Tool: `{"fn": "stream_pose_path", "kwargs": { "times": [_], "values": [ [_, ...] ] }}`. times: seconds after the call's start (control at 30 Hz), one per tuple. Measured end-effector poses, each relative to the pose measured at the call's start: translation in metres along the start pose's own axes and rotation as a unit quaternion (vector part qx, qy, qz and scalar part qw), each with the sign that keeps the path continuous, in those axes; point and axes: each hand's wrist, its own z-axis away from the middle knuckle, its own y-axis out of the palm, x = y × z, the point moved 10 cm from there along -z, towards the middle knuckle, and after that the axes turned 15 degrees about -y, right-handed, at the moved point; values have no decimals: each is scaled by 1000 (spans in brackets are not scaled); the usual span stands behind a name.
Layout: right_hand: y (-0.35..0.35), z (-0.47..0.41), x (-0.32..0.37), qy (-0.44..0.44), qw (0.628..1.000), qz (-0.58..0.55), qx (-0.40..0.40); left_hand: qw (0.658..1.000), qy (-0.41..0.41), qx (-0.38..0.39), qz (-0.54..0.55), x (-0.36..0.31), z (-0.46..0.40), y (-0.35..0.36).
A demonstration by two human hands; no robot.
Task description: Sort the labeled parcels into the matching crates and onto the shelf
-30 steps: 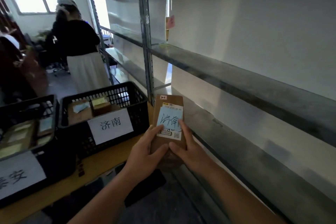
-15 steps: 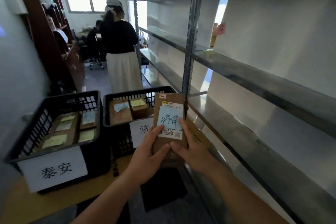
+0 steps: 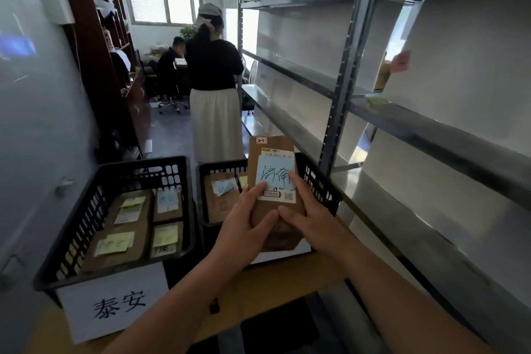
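Centre frame: brown parcel (image 3: 274, 181) held upright in both hands, over the right crate (image 3: 321, 181). Left hand (image 3: 244, 227) grips its lower left edge, thumb across the front; right hand (image 3: 313, 221) grips the lower right, fingers curled round, thumb on the face. Blue handwritten note (image 3: 274, 175) on the parcel front, small tag "2-1" at its top. Left crate (image 3: 86, 210), lower left, labelled 泰安, holds flat parcels with yellow and blue notes. Metal shelf (image 3: 431, 129) fills the right side. Person in white skirt (image 3: 214, 89) stands beyond the crates.
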Motion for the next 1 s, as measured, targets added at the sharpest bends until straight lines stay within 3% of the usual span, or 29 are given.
{"fn": "stream_pose_path", "kwargs": {
  "times": [0.23,0.63,0.8,1.0],
  "values": [
    [-19,-57,-25,-5,1000,1,6,1000,-1,-11,-15,-5,-62,0],
    [-139,-169,-122,-11,1000,14,12,998,-11,-42,-34,-24,-220,76],
    [-165,-194,-186,22,998,0,55,996,-70,-46,-36,12,-271,115],
    [-158,-191,-250,81,986,77,127,990,-136,-33,-2,73,-296,146]
  ]
}}
